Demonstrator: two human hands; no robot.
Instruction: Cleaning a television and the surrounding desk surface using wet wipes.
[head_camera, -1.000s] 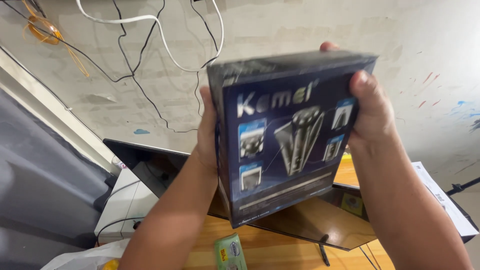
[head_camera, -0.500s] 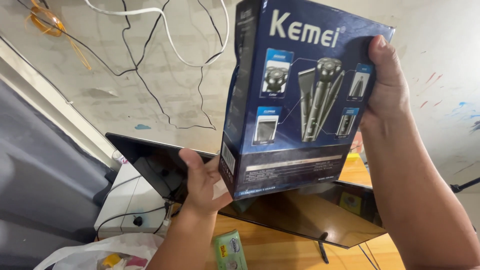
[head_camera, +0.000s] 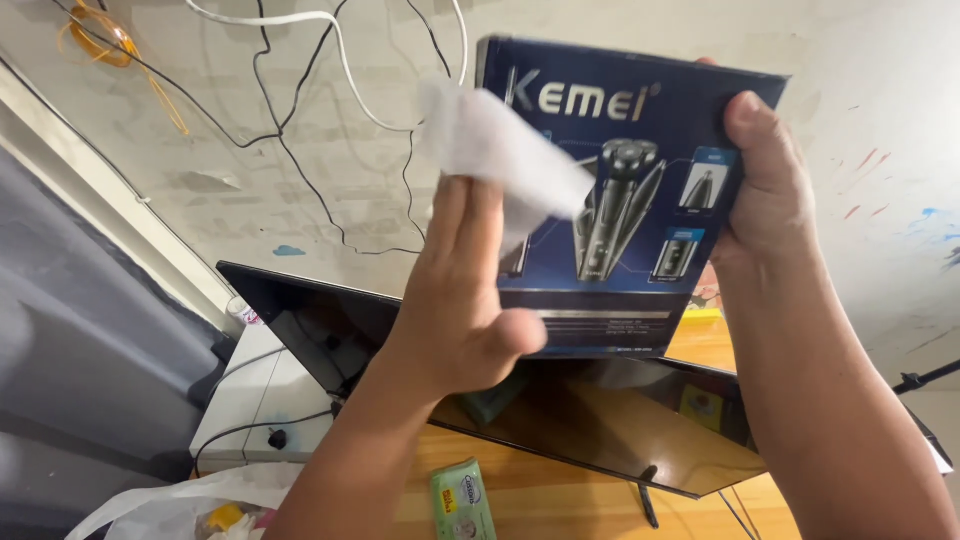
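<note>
- Since the picture from half a second ago, the left hand (head_camera: 462, 330) has left the bottom corner of the box and come up in front of it, and now it has a white wipe (head_camera: 500, 150).
- Two straight fingers (head_camera: 465, 225) of the left hand pinch the wipe at their tips, and the thumb sticks out to the side.
- The wipe lies flat against the front of the dark blue box (head_camera: 620, 200), over its left part.
- The right hand (head_camera: 765, 195) grips the right edge of the box, thumb on the front and the other fingers hidden behind.
- The box is held up high in front of the wall (head_camera: 300, 180), with its printed front facing the camera.
- Its top edge tips a little down to the right, and its long side runs left to right.
- Behind the box, black and white cables (head_camera: 330, 60) hang on the wall.
- Below the box, a dark flat screen (head_camera: 600, 420) leans over a wooden table (head_camera: 560, 500).
- A small green pack (head_camera: 462, 500) lies on the table, near the left arm.
- A white plastic bag (head_camera: 180, 510) sits at the bottom left.
</note>
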